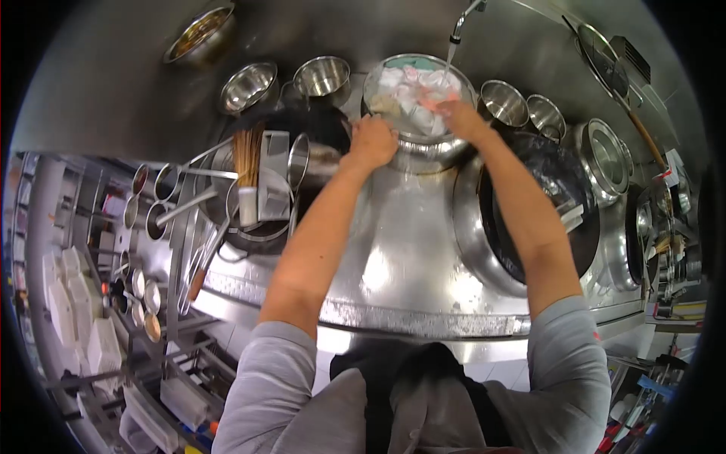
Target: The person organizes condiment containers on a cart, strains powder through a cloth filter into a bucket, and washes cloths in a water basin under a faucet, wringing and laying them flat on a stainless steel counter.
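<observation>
A large round metal basin stands under the running tap, filled with wet cloths in white, pink and orange, with some green at the back. My left hand is closed at the basin's near left rim, its fingers curled against the edge. Over the right side of the basin, my right hand reaches in among the cloths. Its fingers are bent onto an orange-pink cloth, and their tips are partly hidden. Water from the tap falls at the basin's back right.
Metal bowls line the back on both sides. To the left, a wok station holds a bamboo brush, ladles and a white container. A dark wok sits at the right. Shelving with white tubs is at the lower left.
</observation>
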`<state>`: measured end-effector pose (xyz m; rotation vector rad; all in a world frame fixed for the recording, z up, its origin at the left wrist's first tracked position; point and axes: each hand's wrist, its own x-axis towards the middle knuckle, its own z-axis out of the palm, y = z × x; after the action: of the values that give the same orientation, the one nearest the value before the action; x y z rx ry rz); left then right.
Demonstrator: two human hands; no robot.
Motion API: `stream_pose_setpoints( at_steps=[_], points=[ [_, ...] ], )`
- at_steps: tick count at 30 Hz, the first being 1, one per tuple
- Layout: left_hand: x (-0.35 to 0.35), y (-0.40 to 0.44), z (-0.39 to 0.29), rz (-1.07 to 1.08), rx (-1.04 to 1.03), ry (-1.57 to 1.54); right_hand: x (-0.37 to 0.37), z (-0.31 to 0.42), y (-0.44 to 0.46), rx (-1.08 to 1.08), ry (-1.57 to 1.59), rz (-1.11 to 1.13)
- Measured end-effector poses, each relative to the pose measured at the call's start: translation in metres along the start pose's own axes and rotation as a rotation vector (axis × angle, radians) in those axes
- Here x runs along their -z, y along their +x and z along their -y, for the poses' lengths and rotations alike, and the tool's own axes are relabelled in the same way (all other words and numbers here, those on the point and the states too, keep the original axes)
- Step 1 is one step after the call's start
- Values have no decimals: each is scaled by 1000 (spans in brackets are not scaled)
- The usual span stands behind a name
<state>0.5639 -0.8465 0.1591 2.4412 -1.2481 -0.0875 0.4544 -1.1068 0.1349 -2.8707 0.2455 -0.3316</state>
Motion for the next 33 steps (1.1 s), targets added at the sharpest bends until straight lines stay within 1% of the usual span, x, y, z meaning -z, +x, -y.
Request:
stream_pose_setpoints(
  at_steps=[1,2,4,7,8,10,11,12,14,15,17,18,19,21,22,23,24,26,27,29,30,31,33],
  points=[
    [-25,28,10,55,8,-47,-16,1,15,14,20,-20],
    [-34,46,7,11,3,-36,-25,5,25,-38,20,16],
    [-52,77,5,-78,-1,-10,-36,13,45,-136,-188,183],
    [-70,109,5,27,-1,-24,-88,-20,87,-297,-264,400],
    [-70,113,0,64,2,-31,-98,-25,85,-346,-166,360],
    [-82,123,-6,118,40,14,-81,-9,77,-436,25,265],
    [-88,129,-9,159,70,41,-116,-33,87,-483,100,203],
    [-92,134,-11,198,101,69,-172,-70,104,-527,174,138],
    [-91,144,-11,394,99,70,-195,-95,102,-334,105,60],
    [-89,146,-10,491,100,71,-171,-96,90,-95,-36,43],
    [-102,146,-4,403,66,110,-101,-72,85,90,-128,147],
    [-108,147,-2,355,44,128,-50,-46,92,36,-82,271],
    [-114,148,1,318,45,106,-15,-31,95,-17,-35,396],
    [-118,149,4,243,46,63,17,-32,92,-227,386,166],
    [-108,141,-8,-21,76,31,27,-40,88,-326,596,44],
    [-103,128,-24,-284,104,-2,5,-71,91,-260,763,-134],
    [-98,121,-36,-545,130,-35,1,-72,89,-304,569,-112],
    [-113,138,-33,-330,156,-414,-4,-74,87,-385,180,-81],
    [-118,149,-32,-211,166,-601,-15,-76,90,-375,196,-243],
    [-110,170,-36,59,480,-1453,-17,-34,96,-741,938,-432],
    [-107,177,-39,221,639,-1872,-33,-20,105,-732,987,-490],
    [-99,180,-41,227,616,-1958,-48,-8,115,-723,1036,-552],
    [-94,187,-25,313,488,-2012,-44,43,102,-451,929,-633]
  ],
)
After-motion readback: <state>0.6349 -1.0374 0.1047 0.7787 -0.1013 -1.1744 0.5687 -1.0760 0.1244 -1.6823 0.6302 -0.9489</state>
